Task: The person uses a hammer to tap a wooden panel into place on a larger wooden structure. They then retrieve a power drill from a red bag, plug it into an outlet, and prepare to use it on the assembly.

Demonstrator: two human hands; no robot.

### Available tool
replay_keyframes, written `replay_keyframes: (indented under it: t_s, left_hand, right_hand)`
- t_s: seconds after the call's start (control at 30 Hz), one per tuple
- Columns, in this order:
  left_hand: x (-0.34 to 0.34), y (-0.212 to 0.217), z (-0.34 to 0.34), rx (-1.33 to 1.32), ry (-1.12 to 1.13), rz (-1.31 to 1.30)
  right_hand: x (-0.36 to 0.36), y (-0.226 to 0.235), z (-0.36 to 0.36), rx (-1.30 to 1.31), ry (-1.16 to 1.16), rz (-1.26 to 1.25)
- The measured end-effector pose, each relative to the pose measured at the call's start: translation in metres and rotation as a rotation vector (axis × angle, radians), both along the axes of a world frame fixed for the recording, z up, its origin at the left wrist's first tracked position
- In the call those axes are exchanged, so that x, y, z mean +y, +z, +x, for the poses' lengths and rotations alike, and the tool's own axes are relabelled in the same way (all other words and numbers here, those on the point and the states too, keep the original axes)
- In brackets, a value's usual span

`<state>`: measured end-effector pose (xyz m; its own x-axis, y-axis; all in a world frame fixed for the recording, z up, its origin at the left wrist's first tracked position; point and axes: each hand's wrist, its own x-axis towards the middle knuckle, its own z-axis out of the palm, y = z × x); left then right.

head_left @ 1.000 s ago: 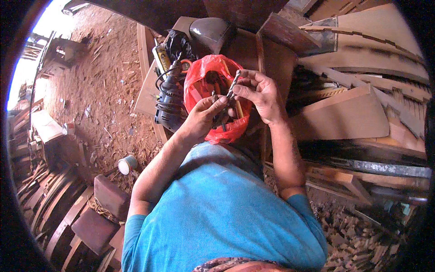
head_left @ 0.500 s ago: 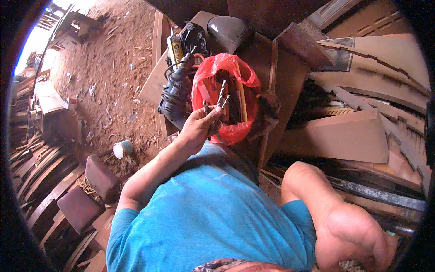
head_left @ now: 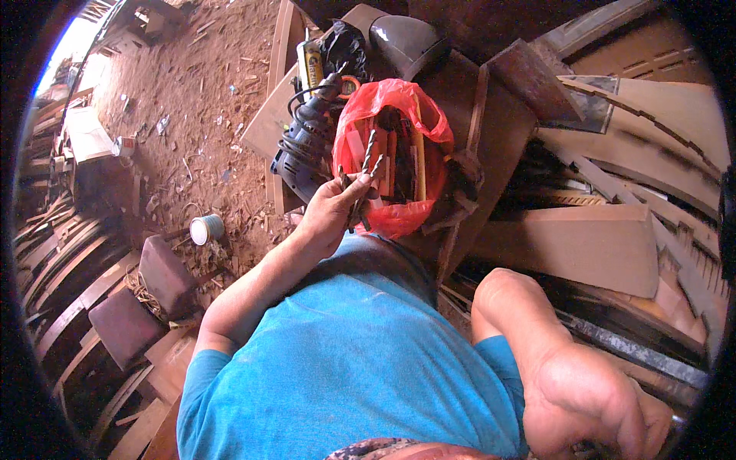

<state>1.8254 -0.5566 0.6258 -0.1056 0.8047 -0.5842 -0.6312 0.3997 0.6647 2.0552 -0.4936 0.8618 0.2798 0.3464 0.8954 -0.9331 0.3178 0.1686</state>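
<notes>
Bending back toward the wearer's head, the right hand (head_left: pixel 598 402) is now keeping well apart from the work; a second ago it was pinching a bit beside the left hand. Its grip is curling inward, and whether it is holding anything I cannot tell. Beyond it, the blue shirt (head_left: pixel 353 337) is covering part of the view before the table's near edge. Past the shirt, the left hand (head_left: pixel 333 213) is now carrying the drill bits (head_left: pixel 369 152) alone, so handling that two hands were sharing is resting with one. Its grip is closing, thumb against fingers, clamping on the lower parts of the bits; two spiral ends are standing clear, the left one reaching farther. The bits are hovering over the near left part of the red plastic bag (head_left: pixel 399 221), which is gaping open on the table (head_left: pixel 498 115) and holding red pieces (head_left: pixel 354 146) and a yellow strip (head_left: pixel 419 169). Toward the table's left edge, a corded drill (head_left: pixel 297 165) is lying beside the bag. Farther on, a yellow tube (head_left: pixel 309 65) is leaning near a black plastic bag (head_left: pixel 341 50), and a dark rounded shell (head_left: pixel 406 46) is resting toward the table's far edge.
</notes>
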Motion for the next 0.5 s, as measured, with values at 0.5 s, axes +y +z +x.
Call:
replay_keyframes:
  t_s: [0.5]
  left_hand:
    - [0.007,0.002,-0.003,-0.010,0.025,-0.023]
  right_hand:
    - [0.028,-0.058,-0.027,-0.670,-0.428,-0.144]
